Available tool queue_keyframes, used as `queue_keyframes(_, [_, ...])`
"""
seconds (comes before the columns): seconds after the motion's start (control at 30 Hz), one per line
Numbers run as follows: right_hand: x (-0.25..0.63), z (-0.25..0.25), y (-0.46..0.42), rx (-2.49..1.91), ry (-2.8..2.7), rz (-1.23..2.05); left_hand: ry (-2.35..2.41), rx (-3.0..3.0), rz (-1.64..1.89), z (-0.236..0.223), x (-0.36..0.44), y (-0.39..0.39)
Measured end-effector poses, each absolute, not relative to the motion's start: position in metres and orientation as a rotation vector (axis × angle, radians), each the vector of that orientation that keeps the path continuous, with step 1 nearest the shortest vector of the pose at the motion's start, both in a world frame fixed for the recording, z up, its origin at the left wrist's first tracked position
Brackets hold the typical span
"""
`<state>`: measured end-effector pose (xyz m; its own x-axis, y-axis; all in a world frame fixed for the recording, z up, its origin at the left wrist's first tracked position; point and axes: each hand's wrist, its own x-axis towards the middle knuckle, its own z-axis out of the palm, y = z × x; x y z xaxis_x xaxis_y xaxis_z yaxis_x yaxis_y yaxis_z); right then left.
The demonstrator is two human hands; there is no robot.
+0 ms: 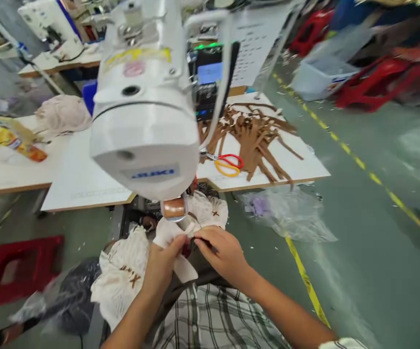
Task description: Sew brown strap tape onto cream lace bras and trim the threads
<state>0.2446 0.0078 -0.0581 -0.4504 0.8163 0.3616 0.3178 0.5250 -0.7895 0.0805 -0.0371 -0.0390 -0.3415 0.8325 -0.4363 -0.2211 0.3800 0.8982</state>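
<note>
Just below the head of a white sewing machine (144, 131), both my hands are on a cream fabric piece (165, 231). My left hand (161, 264) is closed on it, thumb on top, and a smooth flap of it hangs below the thumb. Thumb and fingers of my right hand (224, 252) pinch its edge close to the left thumb. Gathered cream cloth with brown cross stitches (122, 276) bunches left of my left hand. More gathered cloth (213, 211) lies beyond my right hand. The needle area is hidden behind the machine head.
Red-and-yellow-handled scissors (228, 165) and many brown fabric strips (253, 145) lie on the white table (304, 167) at right. A bottle (17, 143) lies at left. Plastic bags (290, 211) and a red stool (21, 269) are on the floor. Another person's hand (11, 334) shows lower left.
</note>
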Motion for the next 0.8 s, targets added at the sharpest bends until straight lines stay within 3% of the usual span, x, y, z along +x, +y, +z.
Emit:
queue_keyframes(0.27, [0.228, -0.06, 0.008, -1.018, -1.918, 0.941, 1.348, 0.651, 1.252, -0.038, 0.087, -0.041])
queue_keyframes(0.5, [0.24, -0.054, 0.025, -0.965, -1.969, 1.337, 1.411, 0.899, 1.11, -0.041, 0.079, -0.045])
queue_keyframes(0.8, [0.247, -0.05, 0.032, -0.862, -2.186, 1.401, 1.349, 0.839, 1.104, -0.045, 0.08, -0.046])
